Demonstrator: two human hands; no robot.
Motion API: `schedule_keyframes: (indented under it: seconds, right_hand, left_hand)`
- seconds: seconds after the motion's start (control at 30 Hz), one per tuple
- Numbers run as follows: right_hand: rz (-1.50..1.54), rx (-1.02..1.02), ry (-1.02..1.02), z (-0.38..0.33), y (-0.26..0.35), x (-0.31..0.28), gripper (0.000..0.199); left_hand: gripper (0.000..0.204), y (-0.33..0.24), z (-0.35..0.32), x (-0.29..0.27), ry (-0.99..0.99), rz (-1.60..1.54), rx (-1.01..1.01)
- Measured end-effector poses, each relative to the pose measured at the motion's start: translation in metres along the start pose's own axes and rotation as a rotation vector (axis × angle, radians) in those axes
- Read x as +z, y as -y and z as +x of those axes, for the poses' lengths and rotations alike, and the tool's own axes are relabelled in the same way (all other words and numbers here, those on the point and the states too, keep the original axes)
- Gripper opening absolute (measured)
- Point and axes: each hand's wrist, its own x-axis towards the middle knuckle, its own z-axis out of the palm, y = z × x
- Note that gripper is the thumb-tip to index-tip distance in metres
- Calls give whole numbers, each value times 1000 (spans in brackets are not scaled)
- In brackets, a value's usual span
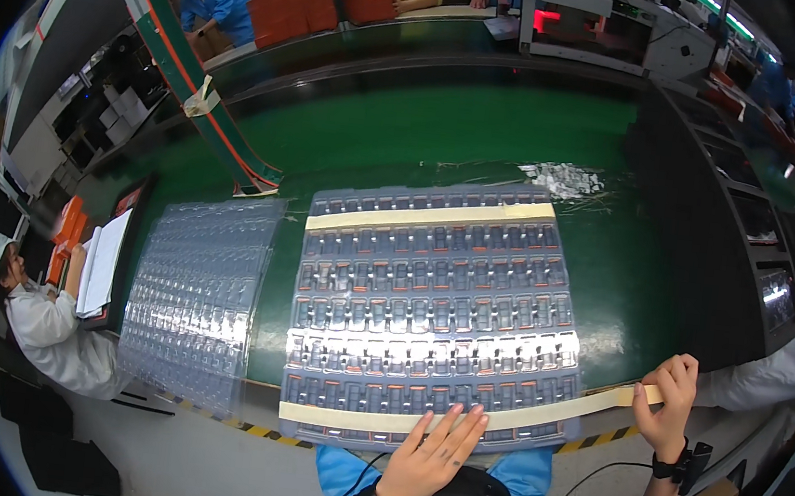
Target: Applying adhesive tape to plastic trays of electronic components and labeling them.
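A clear plastic blister tray (pixel 435 264) with rows of small dark parts in its pockets lies in front of me on the green bench. One strip of cream masking tape (pixel 430 217) runs across its far rows. Along the near edge, a second strip of masking tape (pixel 555 409) lies on the tray at the left and lifts off past the right side. My left hand (pixel 434 457) presses that strip down with outstretched fingers. Beyond the tray's right edge, my right hand (pixel 667 410) pinches the free end of the same strip, holding it taut.
Another clear blister tray (pixel 197 295), seemingly stacked, sits to the left. Small white scraps (pixel 563 179) lie beyond the tray. A green post (pixel 179 70) rises at the back left, and a black rack (pixel 708 242) borders the right. A person in white (pixel 58 338) works at the left.
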Motion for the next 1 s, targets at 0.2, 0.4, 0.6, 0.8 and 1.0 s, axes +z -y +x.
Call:
schedule_keyframes:
  seconds: [0.2,0.4,0.6,0.8,1.0]
  right_hand:
    - [-7,3,-10,1,-1,-4,12]
    - [2,-15,-1,2,-2,-4,12]
    - [8,-11,0,2,-2,-7,12]
    - [2,-16,12,-1,-3,-5,11]
    - [-6,-6,30,-7,-3,2,13]
  left_hand:
    - [52,-18,25,-2,24,-3,88]
    - [53,-40,54,12,-30,-41,201]
    - [54,-55,77,14,-43,-49,311]
    - [52,-71,92,19,-72,-61,313]
    - [48,-82,100,18,-80,-56,291]
